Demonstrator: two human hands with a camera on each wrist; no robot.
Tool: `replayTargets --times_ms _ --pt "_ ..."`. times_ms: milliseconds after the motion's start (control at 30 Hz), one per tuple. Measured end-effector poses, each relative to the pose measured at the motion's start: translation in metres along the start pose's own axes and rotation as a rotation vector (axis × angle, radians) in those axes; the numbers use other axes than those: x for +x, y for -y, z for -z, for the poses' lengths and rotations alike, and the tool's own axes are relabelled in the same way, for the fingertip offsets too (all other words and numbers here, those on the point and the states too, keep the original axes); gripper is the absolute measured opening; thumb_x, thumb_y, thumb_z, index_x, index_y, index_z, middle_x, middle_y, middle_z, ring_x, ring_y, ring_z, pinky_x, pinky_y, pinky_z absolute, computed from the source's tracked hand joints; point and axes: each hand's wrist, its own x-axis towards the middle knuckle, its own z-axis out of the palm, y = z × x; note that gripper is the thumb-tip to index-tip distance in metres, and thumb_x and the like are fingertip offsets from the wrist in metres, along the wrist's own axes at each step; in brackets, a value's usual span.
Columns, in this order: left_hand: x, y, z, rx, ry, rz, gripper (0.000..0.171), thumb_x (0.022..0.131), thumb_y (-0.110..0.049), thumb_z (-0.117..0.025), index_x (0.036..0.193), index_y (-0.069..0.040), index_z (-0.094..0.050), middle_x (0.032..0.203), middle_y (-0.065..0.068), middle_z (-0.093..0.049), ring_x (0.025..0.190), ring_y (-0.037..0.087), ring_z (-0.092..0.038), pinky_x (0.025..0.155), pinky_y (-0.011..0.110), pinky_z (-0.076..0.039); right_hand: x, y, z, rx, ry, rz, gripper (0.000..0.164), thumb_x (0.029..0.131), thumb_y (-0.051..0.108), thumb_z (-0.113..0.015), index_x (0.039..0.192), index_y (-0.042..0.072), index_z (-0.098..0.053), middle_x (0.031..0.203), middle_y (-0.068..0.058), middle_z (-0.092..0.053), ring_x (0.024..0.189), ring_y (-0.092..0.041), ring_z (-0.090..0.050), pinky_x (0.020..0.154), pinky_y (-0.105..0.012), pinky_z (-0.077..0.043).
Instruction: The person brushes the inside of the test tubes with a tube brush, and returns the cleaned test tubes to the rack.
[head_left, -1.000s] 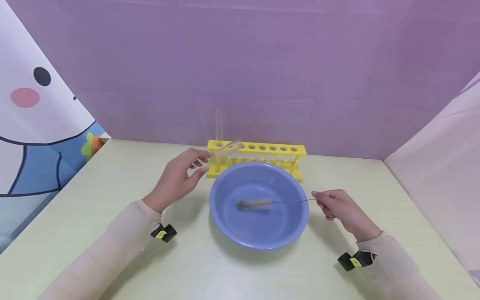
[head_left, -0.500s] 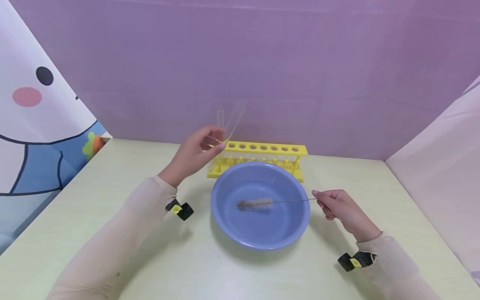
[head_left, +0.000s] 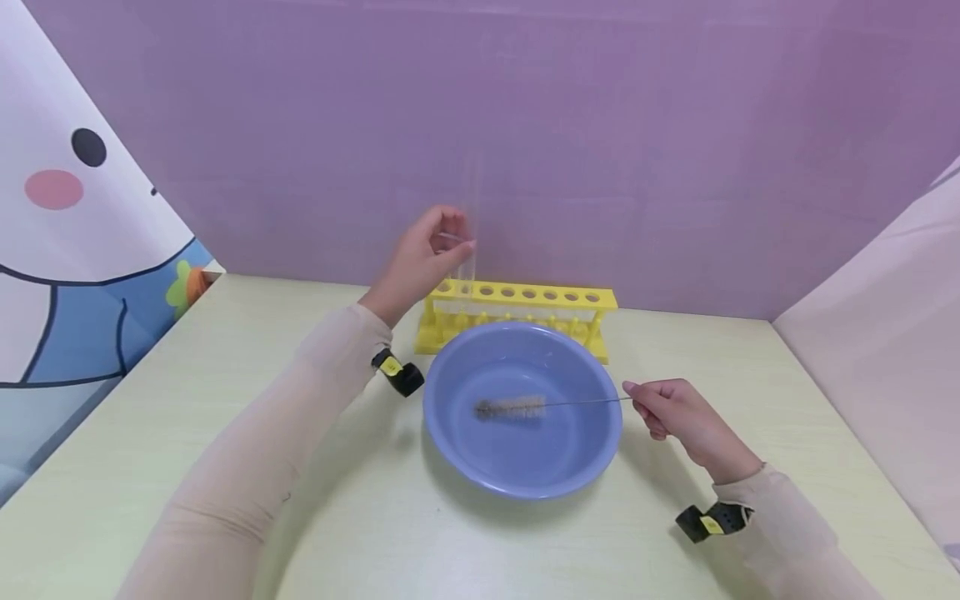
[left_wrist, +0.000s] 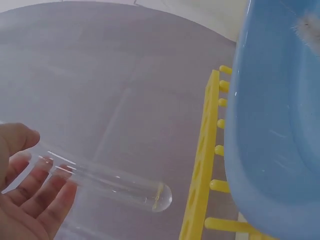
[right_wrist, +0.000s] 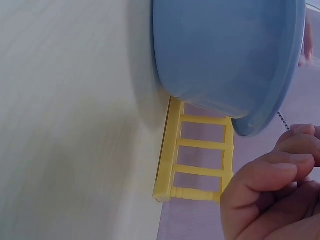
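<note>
My left hand [head_left: 420, 262] pinches a clear glass test tube [left_wrist: 115, 185] between thumb and fingers. The tube stands upright over the left part of the yellow test tube rack [head_left: 528, 293], and its rounded bottom faces the rack's holes in the left wrist view. Whether that end is inside a hole I cannot tell. To the right of the blue basin [head_left: 522, 483], my right hand [head_left: 686, 421] grips the thin wire handle of a test tube brush [head_left: 513, 407]. The brush's bristle head is over the inside of the basin. A second tube at the rack's left end is mostly behind my left hand.
The basin sits on the pale table [head_left: 360, 517], just in front of the rack, and overlaps its base in the head view. Behind the rack rises a purple backdrop [head_left: 555, 142]. A printed cartoon cloth [head_left: 60, 333] hangs at the left.
My left hand has moved up and to the right, turning the test tube from slanted to upright above the rack. My right hand and the brush have stayed in place.
</note>
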Motion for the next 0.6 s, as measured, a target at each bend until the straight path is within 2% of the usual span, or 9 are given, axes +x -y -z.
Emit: replayTargets --times_ms 167,367,500,600 --pt "0.017 0.003 -0.008 -0.03 -0.031 0.004 0.038 0.091 -0.016 -0.062 0.125 -0.005 -0.048 0.113 0.007 -0.056 0.103 0.019 -0.058 0.089 0.031 -0.049 -0.001 0.0 0.0 0.002 0.008 0.008 0.04 0.098 0.022 -0.051 0.063 0.003 -0.045 0.05 0.004 -0.034 0.045 -0.007 -0.032 0.045 -0.026 -0.032" --pt "0.029 0.007 -0.018 -0.084 -0.061 -0.001 0.036 0.09 -0.009 -0.063 0.121 0.0 -0.047 0.111 0.01 -0.056 0.102 0.022 -0.058 0.089 0.03 -0.049 -0.002 -0.001 -0.001 0.0 0.013 0.012 0.04 0.098 0.021 -0.051 0.063 0.003 -0.045 0.051 0.004 -0.034 0.046 -0.008 -0.032 0.045 -0.026 -0.032" --pt "0.031 0.009 -0.027 -0.037 -0.048 0.012 0.032 0.091 -0.012 -0.063 0.117 -0.004 -0.047 0.109 0.006 -0.056 0.102 0.018 -0.058 0.089 0.028 -0.049 -0.003 -0.001 -0.002 0.002 0.018 0.021 0.041 0.098 0.021 -0.051 0.062 0.004 -0.044 0.051 0.004 -0.033 0.045 -0.007 -0.032 0.046 -0.026 -0.033" --pt "0.031 0.012 -0.033 0.018 -0.043 0.045 0.028 0.091 -0.014 -0.062 0.114 -0.009 -0.047 0.108 0.003 -0.054 0.102 0.016 -0.057 0.089 0.026 -0.048 -0.003 -0.001 -0.003 0.004 0.02 0.026 0.042 0.097 0.022 -0.052 0.061 0.004 -0.043 0.051 0.004 -0.034 0.045 -0.007 -0.032 0.046 -0.025 -0.033"
